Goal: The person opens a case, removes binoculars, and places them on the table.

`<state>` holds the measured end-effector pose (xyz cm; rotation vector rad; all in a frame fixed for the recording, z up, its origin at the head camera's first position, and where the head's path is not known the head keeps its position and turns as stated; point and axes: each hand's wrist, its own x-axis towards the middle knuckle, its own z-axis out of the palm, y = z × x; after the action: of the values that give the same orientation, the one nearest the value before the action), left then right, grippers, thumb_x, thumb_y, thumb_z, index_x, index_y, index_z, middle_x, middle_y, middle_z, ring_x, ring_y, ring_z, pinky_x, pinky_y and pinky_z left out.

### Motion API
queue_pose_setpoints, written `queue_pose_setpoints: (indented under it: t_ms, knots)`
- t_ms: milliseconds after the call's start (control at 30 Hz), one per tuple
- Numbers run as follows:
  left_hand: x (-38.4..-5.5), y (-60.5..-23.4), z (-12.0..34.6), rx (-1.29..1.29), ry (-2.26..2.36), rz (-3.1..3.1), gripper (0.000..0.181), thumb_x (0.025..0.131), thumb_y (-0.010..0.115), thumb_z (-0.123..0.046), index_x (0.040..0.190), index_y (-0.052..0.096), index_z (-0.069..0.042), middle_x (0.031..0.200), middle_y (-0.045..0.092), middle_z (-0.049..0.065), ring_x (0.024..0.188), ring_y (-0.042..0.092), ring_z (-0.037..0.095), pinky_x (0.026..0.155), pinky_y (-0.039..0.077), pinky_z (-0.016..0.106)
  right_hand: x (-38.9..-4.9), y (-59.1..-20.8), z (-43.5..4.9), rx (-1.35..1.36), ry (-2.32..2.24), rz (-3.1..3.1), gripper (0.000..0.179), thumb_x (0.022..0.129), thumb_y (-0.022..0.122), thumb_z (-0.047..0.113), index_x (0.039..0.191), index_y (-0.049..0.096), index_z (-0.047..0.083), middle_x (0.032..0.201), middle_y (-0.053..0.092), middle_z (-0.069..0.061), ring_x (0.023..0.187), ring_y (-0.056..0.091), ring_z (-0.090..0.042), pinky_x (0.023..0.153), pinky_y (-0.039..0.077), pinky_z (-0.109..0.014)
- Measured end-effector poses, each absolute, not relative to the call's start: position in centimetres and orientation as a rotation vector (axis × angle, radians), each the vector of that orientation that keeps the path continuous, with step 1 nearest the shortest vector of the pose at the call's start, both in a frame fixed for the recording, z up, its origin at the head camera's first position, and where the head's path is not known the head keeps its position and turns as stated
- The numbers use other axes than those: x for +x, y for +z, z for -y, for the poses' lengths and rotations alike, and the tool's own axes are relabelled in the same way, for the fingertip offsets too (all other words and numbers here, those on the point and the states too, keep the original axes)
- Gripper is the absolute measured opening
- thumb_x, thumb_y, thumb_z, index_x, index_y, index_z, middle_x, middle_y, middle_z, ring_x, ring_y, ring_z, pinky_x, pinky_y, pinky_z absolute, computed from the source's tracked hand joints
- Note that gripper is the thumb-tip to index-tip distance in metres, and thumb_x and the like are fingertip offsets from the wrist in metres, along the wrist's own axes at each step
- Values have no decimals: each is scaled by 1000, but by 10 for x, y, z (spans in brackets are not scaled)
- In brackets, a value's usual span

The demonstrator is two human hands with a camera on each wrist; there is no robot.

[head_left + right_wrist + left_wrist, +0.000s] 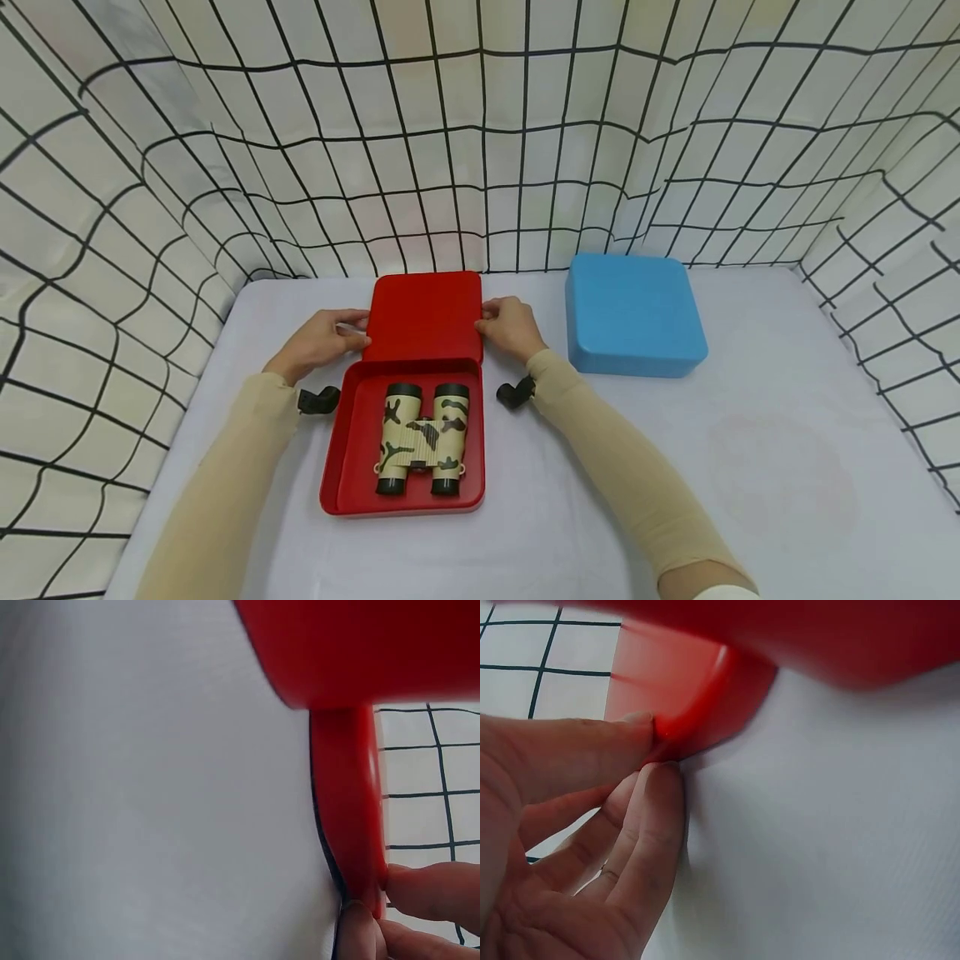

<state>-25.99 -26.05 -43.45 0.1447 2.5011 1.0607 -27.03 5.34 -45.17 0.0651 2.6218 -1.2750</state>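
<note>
A red lid (426,317) lies behind a shallow red box (354,450), its near edge against the box's far wall. My left hand (318,340) pinches the lid's left edge between thumb and fingers; close up, the left wrist view shows the thumb (577,750) on top. At the opposite edge, my right hand (514,325) holds the lid, with its fingertips (427,889) on the rim in the right wrist view. Camouflage-patterned binoculars (422,437) lie inside the box, black eyepieces and lens ends showing. Neither hand touches them.
To the right of my right hand sits a closed blue box (636,315). White cloth (540,517) covers the table. A white wall with a black grid net (525,158) encloses the back and both sides.
</note>
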Motion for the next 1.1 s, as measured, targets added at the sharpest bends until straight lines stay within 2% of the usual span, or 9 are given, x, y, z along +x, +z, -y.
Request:
queue_pose_setpoints:
  t_ms: [233, 433, 567, 867, 1100]
  knots:
    - [-256, -433, 259, 131, 1034, -2520, 61, 103, 61, -21, 158, 40, -3, 149, 55, 23, 124, 64, 36, 110, 49, 55, -267, -452, -54, 34, -1268, -2634, 42, 96, 69, 16, 136, 66, 3, 118, 75, -12, 108, 67, -25, 97, 58, -37]
    - [-252, -429, 259, 145, 1000, -2568, 61, 104, 59, -31, 156, 42, -4, 143, 58, 21, 117, 67, 33, 104, 52, 50, -264, -454, -60, -3, -1309, -2604, 43, 96, 68, 20, 137, 66, 4, 121, 75, -11, 110, 67, -25, 99, 57, -38]
    - [-248, -424, 260, 177, 962, -2648, 59, 105, 57, -35, 155, 44, -6, 141, 59, 21, 120, 67, 36, 104, 53, 54, -261, -454, -65, -30, -1327, -2595, 45, 96, 68, 23, 138, 65, 5, 122, 74, -11, 110, 68, -25, 97, 58, -39]
    - [-227, -417, 265, 168, 926, -2752, 60, 106, 55, -39, 156, 41, -9, 141, 60, 22, 130, 61, 42, 103, 54, 58, -251, -443, -72, -79, -1392, -2581, 48, 97, 67, 29, 142, 61, 11, 124, 71, -9, 114, 70, -25, 82, 61, -32]
    - [-211, -414, 267, 162, 951, -2836, 57, 106, 53, -41, 151, 46, -6, 137, 61, 23, 128, 58, 42, 101, 53, 59, -238, -430, -74, -136, -1398, -2590, 49, 99, 65, 32, 144, 60, 13, 129, 70, -8, 118, 69, -25, 87, 62, -38]
